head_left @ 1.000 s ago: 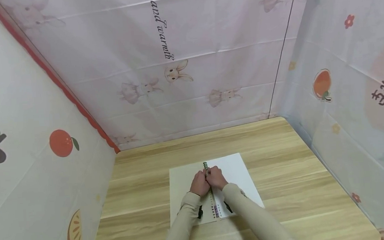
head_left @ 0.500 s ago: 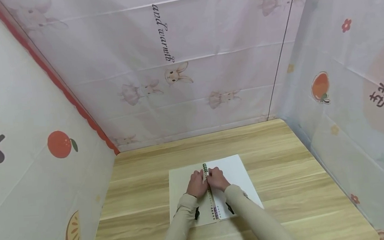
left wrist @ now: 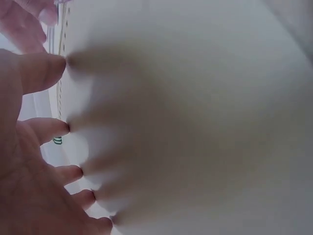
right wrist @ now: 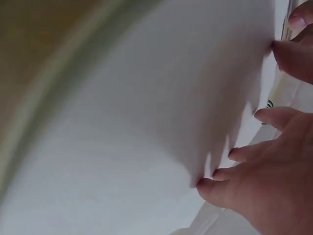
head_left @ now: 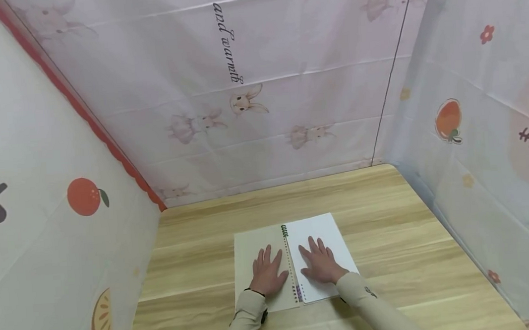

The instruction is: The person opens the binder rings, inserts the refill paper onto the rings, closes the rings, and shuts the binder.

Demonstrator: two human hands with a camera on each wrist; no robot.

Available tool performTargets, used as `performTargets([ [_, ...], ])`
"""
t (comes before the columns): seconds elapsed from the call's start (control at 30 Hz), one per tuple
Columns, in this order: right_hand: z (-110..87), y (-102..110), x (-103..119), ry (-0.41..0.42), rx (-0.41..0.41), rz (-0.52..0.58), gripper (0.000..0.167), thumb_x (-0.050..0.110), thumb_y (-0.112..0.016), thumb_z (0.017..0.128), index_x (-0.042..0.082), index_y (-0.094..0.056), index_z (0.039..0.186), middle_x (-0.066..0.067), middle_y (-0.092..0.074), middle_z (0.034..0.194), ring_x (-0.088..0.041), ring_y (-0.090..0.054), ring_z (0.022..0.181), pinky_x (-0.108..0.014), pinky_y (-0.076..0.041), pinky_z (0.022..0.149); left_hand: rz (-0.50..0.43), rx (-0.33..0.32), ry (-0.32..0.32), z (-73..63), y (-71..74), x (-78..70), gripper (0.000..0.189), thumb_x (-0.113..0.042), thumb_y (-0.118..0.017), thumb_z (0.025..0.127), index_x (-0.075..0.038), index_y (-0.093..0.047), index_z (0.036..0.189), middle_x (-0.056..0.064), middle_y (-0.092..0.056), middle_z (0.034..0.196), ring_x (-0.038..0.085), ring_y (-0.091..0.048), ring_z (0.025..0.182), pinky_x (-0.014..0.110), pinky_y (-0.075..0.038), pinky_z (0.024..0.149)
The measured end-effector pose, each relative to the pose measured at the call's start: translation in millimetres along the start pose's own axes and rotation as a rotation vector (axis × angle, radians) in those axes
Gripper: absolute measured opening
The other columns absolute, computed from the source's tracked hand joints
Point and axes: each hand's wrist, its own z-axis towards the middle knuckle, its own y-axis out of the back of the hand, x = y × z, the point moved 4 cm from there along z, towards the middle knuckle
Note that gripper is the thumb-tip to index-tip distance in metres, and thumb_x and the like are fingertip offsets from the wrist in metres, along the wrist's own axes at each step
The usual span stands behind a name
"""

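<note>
A notebook lies open on the table, its left side a beige sheet and its right side white paper. Along the spine, green binding rings show at the far end and purple rings at the near end; punched holes run between them. My left hand rests on the beige side with fingers spread, and in the left wrist view its fingertips touch the sheet. On the white side lies my right hand, fingers also spread, fingertips on the paper in the right wrist view. Neither hand holds anything.
The wood-grain table extends around the notebook. Printed cloth walls stand at its back, left and right edges. Beige sleeves cover both forearms.
Both hands have come off the spine, where their fingers were working at the rings. They moved apart and toward me, fingers now spread over the two sides of the notebook.
</note>
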Motion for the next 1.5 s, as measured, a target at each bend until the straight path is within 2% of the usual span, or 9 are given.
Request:
performTargets([
  [0.23, 4.8, -3, 4, 0.025, -0.008, -0.028, 0.072, 0.035, -0.070, 0.097, 0.011, -0.042, 0.158, -0.029, -0.016, 0.170, -0.055, -0.011, 0.157, -0.073, -0.018, 0.122, -0.033, 0.013, 0.007, 0.6, 3.0, 6.3, 0.064, -0.031, -0.062, 0.100, -0.005, -0.044, 0.156, 0.031, -0.022, 0.168, 0.057, -0.016, 0.154, 0.078, -0.019, 0.118],
  [0.47, 16.4, -4, 4, 0.011, -0.010, -0.033, 0.073, 0.036, -0.070, 0.096, 0.011, -0.041, 0.159, -0.029, -0.013, 0.171, -0.055, -0.009, 0.157, -0.074, -0.016, 0.123, 0.035, 0.036, 0.010, 11.0, 0.1, 17.3, 0.065, -0.037, -0.058, 0.101, -0.009, -0.042, 0.158, 0.028, -0.020, 0.169, 0.053, -0.017, 0.156, 0.073, -0.021, 0.121],
  [0.67, 22.1, -5, 3, 0.014, -0.039, -0.008, 0.073, 0.033, -0.074, 0.093, 0.010, -0.045, 0.156, -0.030, -0.017, 0.169, -0.057, -0.012, 0.156, -0.075, -0.017, 0.121, 0.063, 0.010, -0.003, 17.0, -1.3, 19.9, 0.064, -0.037, -0.060, 0.101, -0.009, -0.045, 0.156, 0.029, -0.024, 0.168, 0.052, -0.019, 0.156, 0.070, -0.022, 0.123],
  [0.77, 19.2, -6, 5, 0.020, -0.061, 0.027, 0.068, 0.029, -0.075, 0.092, 0.006, -0.051, 0.151, -0.032, -0.023, 0.167, -0.058, -0.014, 0.155, -0.074, -0.019, 0.121, 0.064, -0.015, -0.027, 10.2, 0.7, 14.0, 0.059, -0.033, -0.061, 0.100, -0.006, -0.050, 0.152, 0.030, -0.030, 0.165, 0.052, -0.026, 0.153, 0.068, -0.026, 0.122],
  [0.9, 9.3, -9, 11, 0.059, -0.120, 0.027, 0.052, 0.023, -0.073, 0.094, 0.000, -0.061, 0.140, -0.032, -0.039, 0.159, -0.057, -0.032, 0.148, -0.072, -0.031, 0.117, 0.055, -0.044, -0.058, -3.9, -1.2, 3.3, 0.049, -0.026, -0.061, 0.101, -0.004, -0.057, 0.145, 0.029, -0.038, 0.161, 0.048, -0.037, 0.148, 0.064, -0.033, 0.120],
  [1.07, -4.5, -13, 21, 0.154, -0.222, -0.052, 0.029, 0.014, -0.074, 0.093, -0.001, -0.071, 0.118, -0.026, -0.060, 0.131, -0.045, -0.057, 0.114, -0.060, -0.053, 0.090, 0.063, -0.090, -0.104, -18.4, -6.5, -10.6, 0.039, -0.019, -0.059, 0.103, -0.003, -0.065, 0.138, 0.025, -0.048, 0.154, 0.043, -0.046, 0.141, 0.061, -0.043, 0.112],
  [1.23, -14.3, -18, 28, 0.210, -0.247, -0.071, 0.018, 0.008, -0.072, 0.092, 0.001, -0.073, 0.109, -0.017, -0.062, 0.109, -0.026, -0.053, 0.089, -0.039, -0.049, 0.071, 0.110, -0.120, -0.143, -30.1, -8.3, -21.4, 0.034, -0.015, -0.061, 0.101, -0.006, -0.069, 0.133, 0.021, -0.054, 0.149, 0.040, -0.051, 0.136, 0.058, -0.049, 0.106],
  [1.37, -20.7, -23, 28, 0.197, -0.219, -0.003, 0.025, 0.006, -0.069, 0.094, 0.001, -0.075, 0.117, -0.012, -0.058, 0.103, -0.020, -0.047, 0.087, -0.032, -0.044, 0.071, 0.130, -0.133, -0.159, -37.3, -10.5, -26.0, 0.034, -0.014, -0.062, 0.100, -0.006, -0.069, 0.132, 0.021, -0.055, 0.148, 0.040, -0.052, 0.135, 0.059, -0.049, 0.105],
  [1.5, -27.1, -28, 28, 0.178, -0.205, 0.064, 0.025, 0.007, -0.069, 0.094, 0.002, -0.077, 0.116, -0.007, -0.056, 0.101, -0.017, -0.045, 0.088, -0.029, -0.043, 0.072, 0.101, -0.084, -0.115, -45.0, -13.4, -28.8, 0.035, -0.015, -0.060, 0.101, -0.007, -0.068, 0.134, 0.019, -0.053, 0.153, 0.038, -0.049, 0.141, 0.058, -0.044, 0.112],
])
